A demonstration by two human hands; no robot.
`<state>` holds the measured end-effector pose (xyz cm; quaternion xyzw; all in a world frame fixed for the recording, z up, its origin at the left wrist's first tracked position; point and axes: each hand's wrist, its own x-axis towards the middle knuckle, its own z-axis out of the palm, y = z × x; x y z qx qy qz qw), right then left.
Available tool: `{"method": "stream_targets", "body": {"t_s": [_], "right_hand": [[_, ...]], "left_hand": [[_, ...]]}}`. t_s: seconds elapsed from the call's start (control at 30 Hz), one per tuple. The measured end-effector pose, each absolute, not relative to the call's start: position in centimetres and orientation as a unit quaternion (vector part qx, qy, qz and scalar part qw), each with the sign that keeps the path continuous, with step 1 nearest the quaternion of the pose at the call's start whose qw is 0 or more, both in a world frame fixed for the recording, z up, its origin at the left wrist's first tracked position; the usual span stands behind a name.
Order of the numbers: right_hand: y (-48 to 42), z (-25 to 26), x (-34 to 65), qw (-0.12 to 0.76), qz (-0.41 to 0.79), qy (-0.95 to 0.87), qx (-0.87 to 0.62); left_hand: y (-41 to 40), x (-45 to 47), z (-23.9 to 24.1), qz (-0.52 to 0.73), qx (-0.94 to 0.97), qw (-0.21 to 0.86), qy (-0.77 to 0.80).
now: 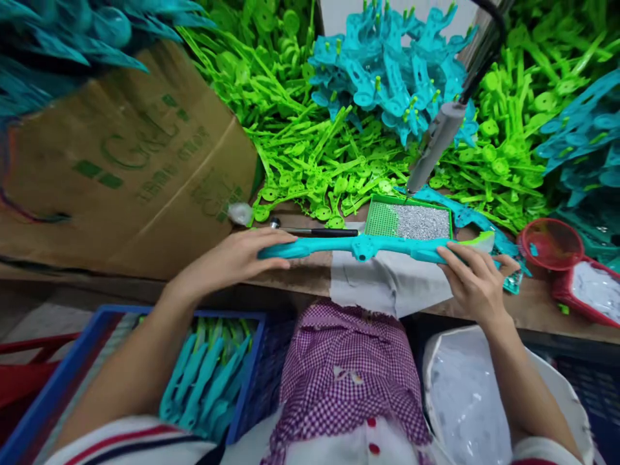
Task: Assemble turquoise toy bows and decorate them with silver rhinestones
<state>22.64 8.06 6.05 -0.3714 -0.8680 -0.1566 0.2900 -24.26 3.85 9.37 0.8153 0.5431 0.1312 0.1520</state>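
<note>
A long teal plastic part lies level across the front of the workbench, held up at both ends. My left hand is closed on its left end, thumb below and fingers above. My right hand grips the right end, fingertips over the top edge; a lime green piece shows just beyond them. Behind the part stands a green tray of small silvery screws. A grey electric screwdriver hangs above that tray, tip down. A black-handled tool lies left of the tray.
Lime green parts heap across the back, with stacked teal parts on top. A cardboard box stands left. Right are a red round container and a red tray. Below sit a blue crate and a white-lined container.
</note>
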Motion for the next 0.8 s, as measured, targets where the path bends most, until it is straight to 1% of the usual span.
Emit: {"method": "stream_targets", "body": {"t_s": [0.1, 0.17, 0.23, 0.3, 0.43, 0.57, 0.7, 0.8], "right_hand": [[8.7, 6.4, 22.5, 0.263, -0.149, -0.874, -0.380], [9.0, 6.6, 22.3, 0.247, -0.138, -0.876, -0.390], [9.1, 6.9, 22.1, 0.242, -0.127, -0.877, -0.394], [9.2, 7.4, 22.0, 0.242, -0.121, -0.878, -0.394], [9.5, 8.0, 21.9, 0.242, -0.122, -0.878, -0.395], [10.0, 8.0, 21.9, 0.251, -0.115, -0.877, -0.392], [10.5, 7.5, 22.2, 0.257, -0.093, -0.881, -0.386], [10.8, 7.2, 22.6, 0.259, -0.086, -0.881, -0.387]], "left_hand": [[1.1, -25.3, 6.5, 0.193, 0.806, 0.005, 0.559], [0.5, -25.0, 4.2, 0.211, 0.804, -0.075, 0.551], [0.7, -24.3, 2.6, 0.231, 0.795, -0.130, 0.545], [1.2, -23.6, 2.1, 0.260, 0.783, -0.157, 0.543], [1.4, -23.8, 3.5, 0.293, 0.764, -0.157, 0.553], [0.1, -26.7, 5.1, 0.322, 0.709, -0.123, 0.615], [-1.1, -29.1, 4.0, 0.365, 0.690, -0.066, 0.621], [-1.3, -29.8, 2.8, 0.371, 0.686, -0.066, 0.622]]}}
